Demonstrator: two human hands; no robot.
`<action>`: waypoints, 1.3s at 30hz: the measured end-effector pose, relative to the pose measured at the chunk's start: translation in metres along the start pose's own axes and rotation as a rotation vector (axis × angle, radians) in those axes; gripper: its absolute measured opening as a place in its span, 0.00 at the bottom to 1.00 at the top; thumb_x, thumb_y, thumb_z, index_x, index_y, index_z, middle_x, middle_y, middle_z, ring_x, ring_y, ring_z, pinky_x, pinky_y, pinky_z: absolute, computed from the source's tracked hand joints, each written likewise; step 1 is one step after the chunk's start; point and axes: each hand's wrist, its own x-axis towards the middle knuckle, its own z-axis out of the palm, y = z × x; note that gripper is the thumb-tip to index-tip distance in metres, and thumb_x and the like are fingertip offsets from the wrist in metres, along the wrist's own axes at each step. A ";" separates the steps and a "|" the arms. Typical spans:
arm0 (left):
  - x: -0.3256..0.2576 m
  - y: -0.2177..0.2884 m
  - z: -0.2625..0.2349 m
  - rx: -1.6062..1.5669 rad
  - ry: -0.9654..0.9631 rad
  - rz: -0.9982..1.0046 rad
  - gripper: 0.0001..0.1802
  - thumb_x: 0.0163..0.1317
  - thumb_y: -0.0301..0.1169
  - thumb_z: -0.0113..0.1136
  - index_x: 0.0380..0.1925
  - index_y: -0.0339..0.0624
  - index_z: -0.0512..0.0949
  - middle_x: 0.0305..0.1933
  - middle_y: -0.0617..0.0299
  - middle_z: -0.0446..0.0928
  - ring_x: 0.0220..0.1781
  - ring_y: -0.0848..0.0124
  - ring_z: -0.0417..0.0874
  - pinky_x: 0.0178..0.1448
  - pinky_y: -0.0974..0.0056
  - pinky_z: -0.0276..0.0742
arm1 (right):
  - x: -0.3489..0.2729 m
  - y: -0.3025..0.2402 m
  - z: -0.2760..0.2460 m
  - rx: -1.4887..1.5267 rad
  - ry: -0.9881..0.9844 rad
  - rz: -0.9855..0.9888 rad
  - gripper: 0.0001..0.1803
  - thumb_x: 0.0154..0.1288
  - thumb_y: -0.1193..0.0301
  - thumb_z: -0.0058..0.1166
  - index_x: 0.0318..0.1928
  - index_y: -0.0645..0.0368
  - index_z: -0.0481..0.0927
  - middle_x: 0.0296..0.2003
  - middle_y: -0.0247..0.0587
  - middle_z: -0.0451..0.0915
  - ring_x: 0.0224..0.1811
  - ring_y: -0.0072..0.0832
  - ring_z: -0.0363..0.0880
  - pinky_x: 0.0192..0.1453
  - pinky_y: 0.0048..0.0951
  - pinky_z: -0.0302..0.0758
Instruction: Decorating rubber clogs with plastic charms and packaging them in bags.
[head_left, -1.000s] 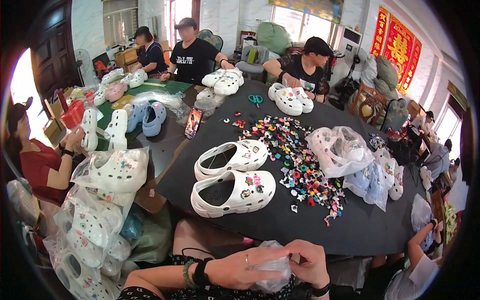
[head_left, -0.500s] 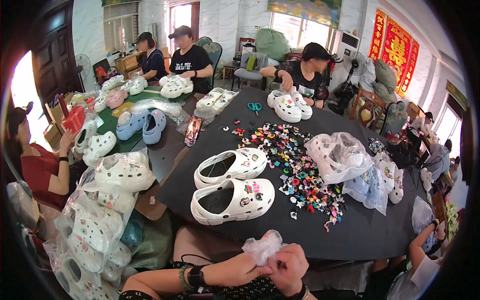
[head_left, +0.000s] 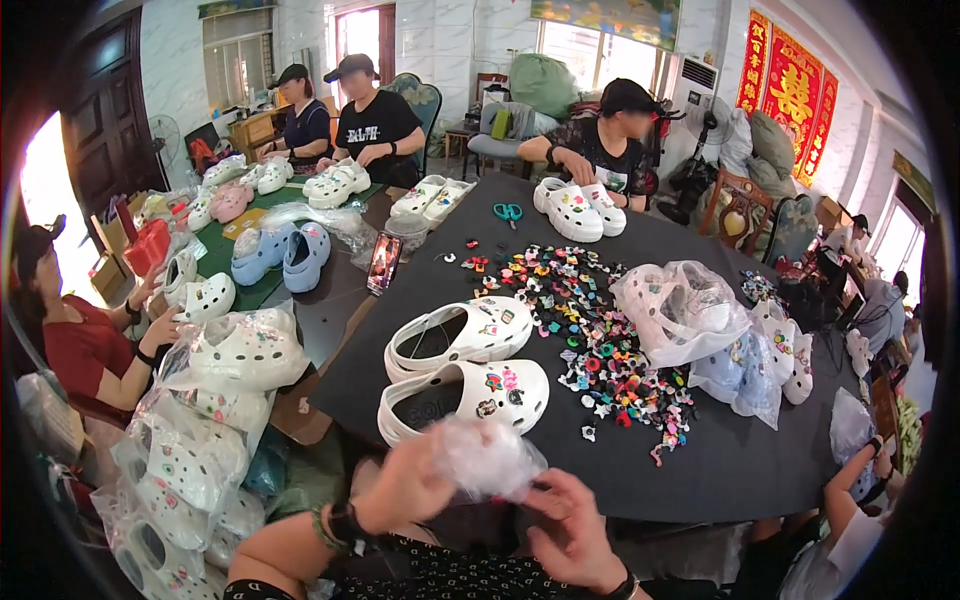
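Observation:
A crumpled clear plastic bag [head_left: 492,462] is bunched up in front of me at the table's near edge. My left hand [head_left: 405,482] grips it from the left, its fingers partly hidden behind the plastic. At the bag's right side is my right hand [head_left: 572,528], thumb and fingers apart and curved, fingertips close to the plastic; whether they touch it I cannot tell. Just beyond the bag sits a white clog [head_left: 462,398] with colourful charms, its heel partly covered by my left hand and the bag. A second white clog [head_left: 458,335] stands behind it, a thin loop across its opening.
Loose charms [head_left: 600,340] lie spread over the dark table [head_left: 560,460]. Bagged clogs [head_left: 680,310] stand to the right, more bagged clogs [head_left: 200,440] are piled at the left. Teal scissors [head_left: 508,212] and a phone [head_left: 384,262] lie farther back. Co-workers sit around the tables.
Both hands have risen toward the near clog, my left hand moving left with the bag. My right hand's fingers have spread from a closed grip. Across the table, a co-worker has set down white clogs.

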 end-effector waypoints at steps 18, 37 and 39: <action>0.151 -0.093 -0.062 1.025 -0.105 0.022 0.09 0.55 0.22 0.53 0.34 0.25 0.76 0.47 0.29 0.69 0.36 0.43 0.82 0.48 0.51 0.79 | 0.003 0.112 -0.075 -1.000 0.302 -0.027 0.15 0.50 0.82 0.55 0.41 0.59 0.78 0.49 0.43 0.77 0.56 0.44 0.73 0.56 0.44 0.67; 0.167 -0.116 -0.092 0.900 -0.264 0.126 0.06 0.52 0.26 0.57 0.22 0.34 0.77 0.27 0.45 0.77 0.33 0.45 0.79 0.37 0.50 0.75 | 0.007 0.108 -0.069 -1.056 0.338 -0.029 0.14 0.50 0.81 0.56 0.40 0.60 0.78 0.48 0.41 0.78 0.54 0.42 0.75 0.56 0.43 0.70; 0.177 -0.122 -0.084 0.966 -0.246 0.255 0.06 0.51 0.28 0.56 0.22 0.37 0.80 0.27 0.44 0.78 0.32 0.46 0.80 0.38 0.50 0.77 | 0.008 0.109 -0.069 -1.060 0.334 -0.034 0.14 0.50 0.81 0.56 0.40 0.60 0.78 0.48 0.41 0.78 0.55 0.42 0.75 0.56 0.43 0.70</action>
